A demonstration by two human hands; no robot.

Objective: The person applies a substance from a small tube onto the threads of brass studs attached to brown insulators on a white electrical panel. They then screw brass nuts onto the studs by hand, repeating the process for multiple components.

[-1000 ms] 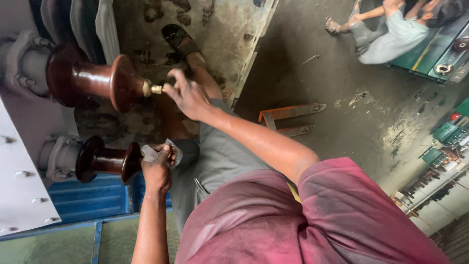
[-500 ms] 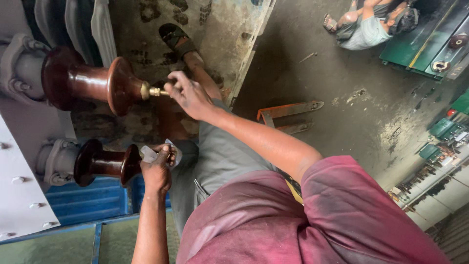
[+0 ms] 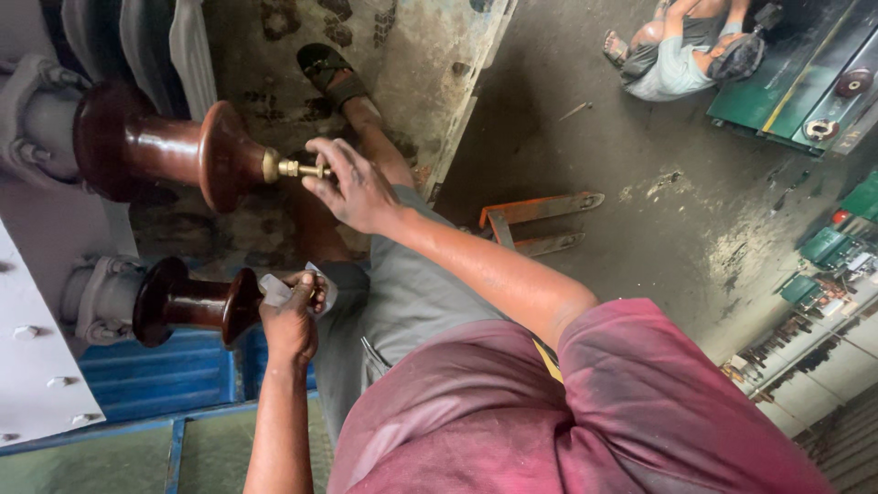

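Your right hand point(image 3: 352, 187) is at the brass threaded stud point(image 3: 297, 168) that projects from the tip of the upper glossy brown porcelain insulator point(image 3: 174, 146). The fingertips are pinched narrowly around the stud's outer end. This insulator stands out sideways from the grey metal housing point(image 3: 37, 229).

Your left hand point(image 3: 291, 320) is closed around a crumpled pale cloth point(image 3: 274, 289), pressed against the tip of the lower, smaller dark brown porcelain insulator point(image 3: 187, 304). That insulator sits below the upper one, mounted on a grey bolted flange point(image 3: 96, 297).

An orange pallet jack fork point(image 3: 535, 220) lies on the stained concrete floor point(image 3: 640, 137), well apart from both hands. Another person point(image 3: 681, 46) sits far off, beside a green metal cabinet point(image 3: 786, 82).
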